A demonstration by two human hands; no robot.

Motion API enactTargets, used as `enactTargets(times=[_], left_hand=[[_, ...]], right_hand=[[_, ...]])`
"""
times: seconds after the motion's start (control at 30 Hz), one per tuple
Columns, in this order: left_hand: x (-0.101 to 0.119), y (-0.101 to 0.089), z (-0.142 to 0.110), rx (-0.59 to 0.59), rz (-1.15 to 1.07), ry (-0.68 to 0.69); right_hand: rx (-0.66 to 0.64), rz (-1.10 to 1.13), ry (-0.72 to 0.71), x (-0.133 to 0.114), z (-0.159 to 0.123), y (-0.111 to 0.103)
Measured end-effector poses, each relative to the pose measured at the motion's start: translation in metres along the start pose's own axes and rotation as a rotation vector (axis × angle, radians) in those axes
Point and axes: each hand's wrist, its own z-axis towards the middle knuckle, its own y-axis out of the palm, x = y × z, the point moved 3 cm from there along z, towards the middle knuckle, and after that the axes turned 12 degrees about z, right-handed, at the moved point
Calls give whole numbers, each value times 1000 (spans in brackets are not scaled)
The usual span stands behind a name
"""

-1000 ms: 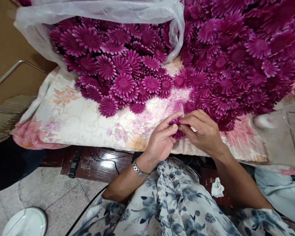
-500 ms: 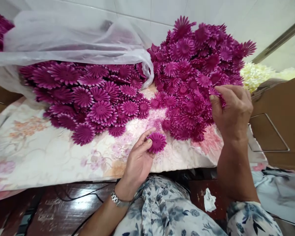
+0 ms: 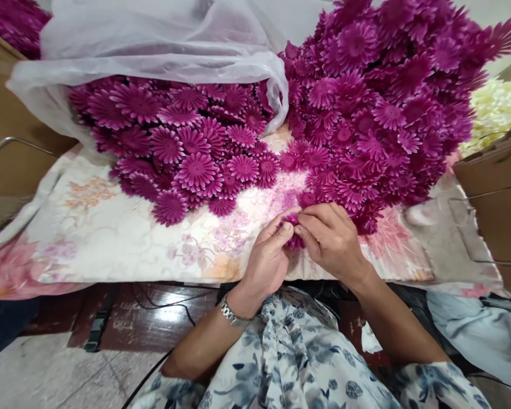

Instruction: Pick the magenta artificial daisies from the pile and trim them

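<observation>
In front of my waist, both hands meet over a small purple artificial flower (image 3: 297, 240). My left hand (image 3: 270, 255) pinches its left side between thumb and fingers. My right hand (image 3: 334, 241) is closed too, with thumb and forefinger pressed on the flower's right side. The fingers cover most of the petals, and I cannot tell whether one or two flower heads lie between them. Just beyond my hands is a large heap of loose purple flowers (image 3: 366, 125). To the left, more purple flowers (image 3: 196, 170) spill from a translucent plastic bag (image 3: 162, 65).
A floral cloth (image 3: 140, 250) covers the table, with purple dust (image 3: 287, 193) between the heaps. Cardboard boxes flank it at left (image 3: 21, 113) and right (image 3: 500, 210). Pale yellow flowers (image 3: 496, 108) lie behind the right box. A black cable (image 3: 147, 378) hangs below.
My right hand has come from the right heap to the flower in my left hand and closed there. The view has tilted down and shifted left.
</observation>
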Motion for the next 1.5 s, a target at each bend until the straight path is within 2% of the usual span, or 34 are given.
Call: enactTargets(times=[0.1, 0.23, 0.3, 0.4, 0.47, 0.5, 0.57, 0.6, 0.63, 0.7, 0.77, 0.87, 1.03, 1.2, 1.27, 1.37, 1.43, 1.5], left_hand=[[-1, -1, 0, -15, -15, 3], [-1, -6, 0, 42, -30, 1], [0, -9, 0, 54, -11, -15], [2, -12, 0, 49, -5, -14], [2, -13, -1, 43, -31, -11], [2, -13, 0, 37, -43, -16], [0, -13, 0, 21, -52, -35], [-1, -12, 0, 14, -50, -40], [-1, -12, 1, 8, -46, -44], [-2, -11, 1, 1, -38, -47], [-2, -10, 0, -13, -32, -53], [-2, -11, -2, -38, 12, -72], [-4, -12, -2, -24, 7, -36], [0, -12, 1, 21, -27, 24], [3, -14, 2, 41, -25, 35], [5, -15, 0, 45, -13, 7], [5, -15, -1, 31, -11, -18], [3, -13, -1, 14, -9, -40]], right_hand=[[62, -56, -29, -5, -2, 0], [115, -153, -67, -1, 1, -5], [223, -240, -84, 13, 9, -24], [410, -462, -18, 45, 27, -70], [320, -543, 175, 64, 37, -93], [291, -556, 226, 67, 40, -98], [266, -482, 178, 57, 38, -93], [270, -400, 84, 45, 35, -82], [197, -262, -18, 33, 30, -66], [-51, 31, -148, 9, 20, -27], [-130, 169, -150, -3, 11, 1], [-80, 263, -85, -2, 6, 14], [24, 306, -74, -1, 8, 2], [149, 245, -49, -4, 15, -9], [239, 125, -57, 10, 21, -27], [431, -233, -47, 45, 30, -65], [392, -401, 25, 66, 36, -83], [344, -422, 68, 72, 36, -89]])
